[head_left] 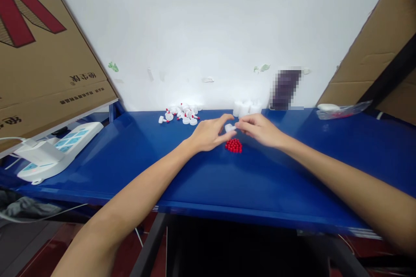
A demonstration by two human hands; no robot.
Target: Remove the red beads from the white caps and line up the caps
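A white nozzle cap (pixel 229 128) is raised over the blue table between my two hands. My right hand (pixel 260 130) has its thumb and fingertips pinched at the cap's narrow end. Around the cap curves my left hand (pixel 211 133), thumb and forefinger apart; whether the thumb touches it I cannot tell. Just below, small red tips (pixel 234 146) lie bunched on the table. Behind my right hand several white bottles (pixel 247 107) stand by the wall. At the back left is a heap of white caps with red tips (pixel 184 113).
On the left, a white power strip (pixel 69 145) with a plugged-in adapter (pixel 40 152) lies near a large cardboard box (pixel 48 65). A clear plastic bag (pixel 341 111) is at the back right. The white wall (pixel 208 30) bounds the blue table (pixel 136 138).
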